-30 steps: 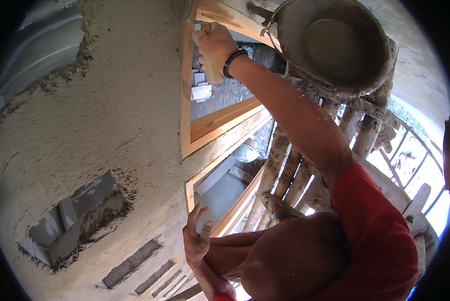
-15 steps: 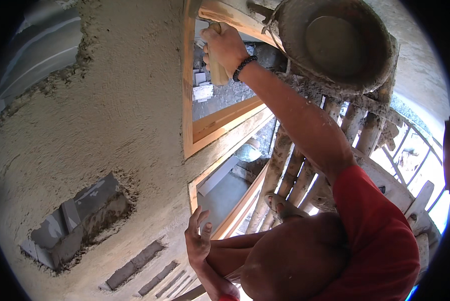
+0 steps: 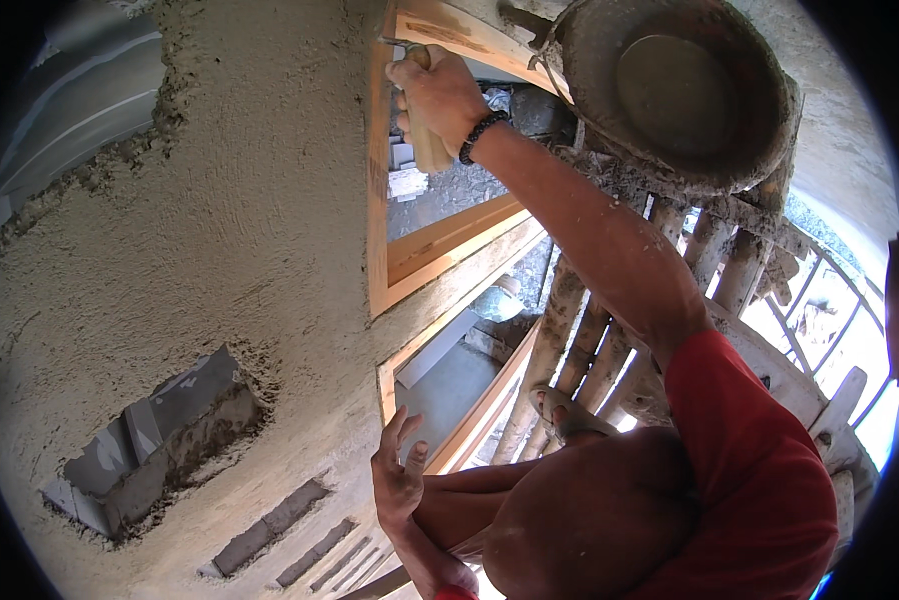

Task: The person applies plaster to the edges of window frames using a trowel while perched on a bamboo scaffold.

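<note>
My right hand (image 3: pixel 437 98) is wrapped round the thick wooden handle of a trowel (image 3: pixel 431 150), up by the wooden window frame (image 3: pixel 377 190). A bit of the trowel's metal shows past my fingers at the frame's edge, against the plaster; its blade is mostly hidden. My left hand (image 3: pixel 399 475) is raised lower down, close to the wall, fingers apart and nothing in it. Fresh, rough grey plaster covers the wall (image 3: pixel 219 200) to the left of both hands.
A round mortar pan (image 3: pixel 769 130) with wet grey mix sits at the upper right on a platform of poles (image 3: pixel 559 310). A ragged rectangular hole (image 3: pixel 184 460) and several narrow slots break the wall. A sandalled foot (image 3: pixel 569 415) rests on the poles.
My right hand has shifted slightly left with the trowel, bringing its metal part into view at the frame. My left hand has hardly moved.
</note>
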`<action>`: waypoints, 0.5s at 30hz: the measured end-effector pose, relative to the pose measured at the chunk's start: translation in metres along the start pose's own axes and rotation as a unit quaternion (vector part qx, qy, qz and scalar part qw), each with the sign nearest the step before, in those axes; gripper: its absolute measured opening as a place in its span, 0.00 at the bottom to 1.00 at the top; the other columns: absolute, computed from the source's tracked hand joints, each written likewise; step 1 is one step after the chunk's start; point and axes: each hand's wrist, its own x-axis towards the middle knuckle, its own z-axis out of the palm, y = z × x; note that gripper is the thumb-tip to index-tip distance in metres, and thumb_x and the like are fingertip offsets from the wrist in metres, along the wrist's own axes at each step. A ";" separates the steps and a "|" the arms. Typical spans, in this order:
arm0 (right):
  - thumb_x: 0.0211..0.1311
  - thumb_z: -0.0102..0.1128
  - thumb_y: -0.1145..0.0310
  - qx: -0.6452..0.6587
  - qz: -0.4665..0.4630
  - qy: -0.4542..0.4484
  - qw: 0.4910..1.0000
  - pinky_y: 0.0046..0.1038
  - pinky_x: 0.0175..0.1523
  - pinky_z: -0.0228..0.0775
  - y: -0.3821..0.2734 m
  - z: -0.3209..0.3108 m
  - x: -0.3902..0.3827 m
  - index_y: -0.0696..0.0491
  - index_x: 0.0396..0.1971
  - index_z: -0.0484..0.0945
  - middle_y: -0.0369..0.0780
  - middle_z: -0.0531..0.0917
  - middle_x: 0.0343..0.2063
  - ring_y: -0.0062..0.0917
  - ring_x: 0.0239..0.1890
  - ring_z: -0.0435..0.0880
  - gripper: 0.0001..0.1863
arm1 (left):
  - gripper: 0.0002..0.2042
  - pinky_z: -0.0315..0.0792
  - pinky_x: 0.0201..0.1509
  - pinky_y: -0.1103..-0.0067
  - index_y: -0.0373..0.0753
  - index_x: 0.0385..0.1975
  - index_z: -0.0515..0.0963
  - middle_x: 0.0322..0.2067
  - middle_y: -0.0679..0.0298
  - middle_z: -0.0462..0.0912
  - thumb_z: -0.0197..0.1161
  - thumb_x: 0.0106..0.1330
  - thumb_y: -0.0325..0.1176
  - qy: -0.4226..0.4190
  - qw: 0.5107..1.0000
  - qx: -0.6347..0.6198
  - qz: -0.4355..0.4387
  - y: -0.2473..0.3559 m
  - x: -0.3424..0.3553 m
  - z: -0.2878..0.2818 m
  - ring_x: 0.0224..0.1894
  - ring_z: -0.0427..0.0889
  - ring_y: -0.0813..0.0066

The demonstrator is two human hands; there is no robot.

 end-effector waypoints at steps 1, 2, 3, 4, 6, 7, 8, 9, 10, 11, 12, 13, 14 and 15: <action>0.64 0.56 0.63 -0.001 -0.005 0.004 1.000 0.34 0.25 0.79 0.001 -0.001 0.001 0.57 0.40 0.70 0.39 0.76 0.23 0.27 0.21 0.79 0.13 | 0.33 0.65 0.62 0.69 0.30 0.63 0.63 0.50 0.48 0.79 0.61 0.67 0.49 -0.005 1.000 -0.010 -0.013 0.003 0.000 0.000 0.57 0.76 0.60; 0.64 0.56 0.63 0.000 -0.009 0.007 1.000 0.33 0.25 0.80 0.003 -0.001 0.003 0.57 0.40 0.70 0.39 0.76 0.23 0.27 0.21 0.80 0.13 | 0.35 0.64 0.63 0.70 0.29 0.64 0.62 0.51 0.49 0.78 0.62 0.66 0.50 -0.008 0.999 -0.020 -0.027 0.005 -0.001 0.000 0.58 0.75 0.62; 0.63 0.57 0.63 0.000 -0.013 0.011 1.000 0.33 0.25 0.80 0.004 -0.002 0.004 0.57 0.40 0.70 0.39 0.76 0.23 0.27 0.21 0.80 0.14 | 0.35 0.64 0.63 0.70 0.29 0.63 0.62 0.51 0.49 0.78 0.62 0.66 0.50 -0.007 0.999 -0.021 -0.026 0.005 -0.001 -0.001 0.58 0.75 0.62; 0.63 0.57 0.63 -0.004 -0.019 0.007 1.000 0.32 0.25 0.80 0.006 -0.002 0.006 0.58 0.40 0.70 0.40 0.77 0.23 0.27 0.21 0.80 0.14 | 0.35 0.64 0.63 0.70 0.28 0.63 0.62 0.51 0.49 0.78 0.62 0.66 0.50 -0.006 0.999 -0.022 -0.026 0.004 -0.002 -0.001 0.58 0.75 0.62; 0.62 0.57 0.63 -0.014 -0.033 0.001 0.999 0.31 0.25 0.81 0.007 -0.003 0.009 0.59 0.40 0.70 0.40 0.77 0.24 0.28 0.21 0.80 0.15 | 0.34 0.66 0.62 0.70 0.29 0.63 0.63 0.51 0.48 0.79 0.61 0.67 0.50 -0.002 1.000 -0.014 -0.016 0.001 -0.003 -0.001 0.58 0.76 0.61; 0.62 0.57 0.63 -0.018 -0.034 0.002 0.999 0.30 0.25 0.81 0.008 -0.003 0.009 0.59 0.40 0.70 0.40 0.77 0.24 0.28 0.22 0.81 0.15 | 0.32 0.67 0.61 0.69 0.31 0.63 0.64 0.50 0.47 0.80 0.60 0.67 0.48 0.000 1.000 -0.003 -0.007 -0.001 -0.003 -0.001 0.57 0.77 0.59; 0.62 0.57 0.63 -0.021 -0.036 0.003 0.999 0.30 0.25 0.81 0.008 -0.003 0.008 0.60 0.39 0.70 0.41 0.77 0.24 0.28 0.22 0.81 0.15 | 0.30 0.69 0.59 0.68 0.32 0.63 0.64 0.50 0.46 0.80 0.60 0.68 0.47 0.003 1.000 0.007 0.003 -0.003 -0.003 -0.001 0.56 0.78 0.57; 0.62 0.57 0.63 -0.025 -0.037 0.004 0.999 0.30 0.25 0.81 0.007 -0.003 0.007 0.60 0.39 0.70 0.41 0.77 0.24 0.28 0.22 0.81 0.15 | 0.30 0.69 0.59 0.68 0.32 0.63 0.64 0.50 0.45 0.80 0.60 0.68 0.47 0.002 1.000 0.008 0.006 -0.003 -0.003 -0.001 0.56 0.78 0.56; 0.62 0.57 0.63 -0.028 -0.034 0.008 0.999 0.30 0.25 0.81 0.007 -0.002 0.006 0.61 0.39 0.70 0.42 0.78 0.25 0.29 0.23 0.82 0.15 | 0.30 0.69 0.59 0.68 0.31 0.63 0.64 0.50 0.45 0.80 0.60 0.68 0.47 0.000 1.000 0.009 0.009 -0.003 -0.003 -0.002 0.56 0.78 0.56; 0.62 0.57 0.63 -0.030 -0.030 0.013 0.999 0.30 0.25 0.81 0.004 -0.001 0.003 0.61 0.38 0.70 0.43 0.79 0.26 0.30 0.24 0.83 0.15 | 0.30 0.69 0.59 0.68 0.31 0.63 0.64 0.50 0.45 0.80 0.60 0.68 0.47 -0.001 1.000 0.009 0.012 -0.003 -0.003 -0.002 0.56 0.78 0.56; 0.62 0.56 0.63 -0.033 -0.027 0.018 0.999 0.31 0.25 0.81 0.002 -0.001 0.002 0.62 0.38 0.70 0.44 0.79 0.26 0.31 0.25 0.84 0.16 | 0.32 0.68 0.60 0.69 0.30 0.63 0.63 0.50 0.46 0.80 0.60 0.67 0.49 -0.004 1.000 0.003 0.001 -0.001 -0.004 -0.001 0.57 0.77 0.58; 0.62 0.56 0.63 -0.043 -0.025 0.019 0.999 0.30 0.24 0.79 0.003 0.000 0.003 0.60 0.38 0.70 0.41 0.77 0.25 0.28 0.22 0.81 0.14 | 0.35 0.66 0.62 0.69 0.29 0.63 0.63 0.51 0.47 0.79 0.61 0.66 0.51 -0.007 1.000 -0.004 -0.009 0.004 -0.004 -0.001 0.57 0.76 0.61; 0.62 0.56 0.63 -0.052 -0.023 0.022 0.998 0.30 0.23 0.76 0.003 -0.001 0.007 0.57 0.38 0.70 0.39 0.76 0.23 0.25 0.20 0.78 0.13 | 0.37 0.65 0.63 0.70 0.28 0.63 0.62 0.51 0.48 0.78 0.61 0.65 0.53 -0.011 1.000 -0.010 -0.019 0.007 -0.004 -0.001 0.58 0.75 0.63; 0.62 0.55 0.62 -0.062 -0.021 0.024 0.998 0.29 0.21 0.73 0.004 -0.002 0.011 0.55 0.38 0.69 0.36 0.74 0.21 0.22 0.18 0.74 0.12 | 0.37 0.65 0.63 0.70 0.28 0.63 0.62 0.51 0.48 0.78 0.61 0.65 0.54 -0.012 1.000 -0.009 -0.022 0.009 -0.004 -0.001 0.58 0.75 0.63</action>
